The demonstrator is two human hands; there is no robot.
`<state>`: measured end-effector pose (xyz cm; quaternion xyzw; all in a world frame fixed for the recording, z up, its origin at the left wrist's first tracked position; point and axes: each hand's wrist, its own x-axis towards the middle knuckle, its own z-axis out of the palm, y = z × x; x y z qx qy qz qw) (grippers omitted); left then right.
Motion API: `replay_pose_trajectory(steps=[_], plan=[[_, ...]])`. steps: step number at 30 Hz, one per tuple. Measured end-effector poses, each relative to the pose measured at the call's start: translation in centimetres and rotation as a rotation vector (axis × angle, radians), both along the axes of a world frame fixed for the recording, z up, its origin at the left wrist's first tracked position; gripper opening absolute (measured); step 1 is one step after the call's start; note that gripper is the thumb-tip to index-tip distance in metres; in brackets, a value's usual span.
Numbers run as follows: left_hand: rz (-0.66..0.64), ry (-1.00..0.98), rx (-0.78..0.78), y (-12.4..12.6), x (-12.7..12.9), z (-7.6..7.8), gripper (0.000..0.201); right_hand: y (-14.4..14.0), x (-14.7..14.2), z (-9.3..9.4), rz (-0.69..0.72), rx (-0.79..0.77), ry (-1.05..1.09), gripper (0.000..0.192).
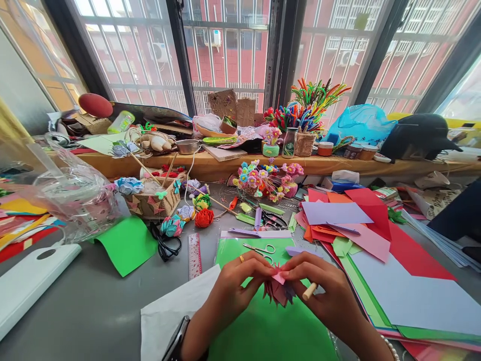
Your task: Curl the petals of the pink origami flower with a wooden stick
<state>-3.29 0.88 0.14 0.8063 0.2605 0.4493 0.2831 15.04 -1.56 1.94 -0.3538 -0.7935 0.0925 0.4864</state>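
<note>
— Hands at the craft table: where does the pink paper flower (278, 287) sit?

— Between them, over the green sheet (263, 321), just below the small scissors (259, 249). Left hand (235, 288) and right hand (326, 296) both pinch a pink petal at its top, fingertips almost touching.

— And the stick?

— A wooden stick (310, 291) pokes out under the right hand's fingers, angled down and to the right of the flower; that hand is nearer it. The left hand's ring finger wears a gold band.

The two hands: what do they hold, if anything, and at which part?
Both hands, left hand and right hand, pinch a pink folded paper flower at its top petal; a wooden stick lies under the right fingers.
</note>
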Motion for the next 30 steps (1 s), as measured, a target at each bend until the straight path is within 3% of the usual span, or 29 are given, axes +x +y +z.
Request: replay_pose_trajectory(steps=[21, 30], plan=[[0.015, 0.034, -0.042, 0.32, -0.01, 0.19, 0.012, 0.05, -0.13, -0.08, -0.010, 0.000, 0.022, 0.015], [0.068, -0.005, 0.010, -0.04, 0.31, 0.47, 0.009, 0.14, -0.18, -0.13, 0.002, 0.015, 0.025, 0.014]])
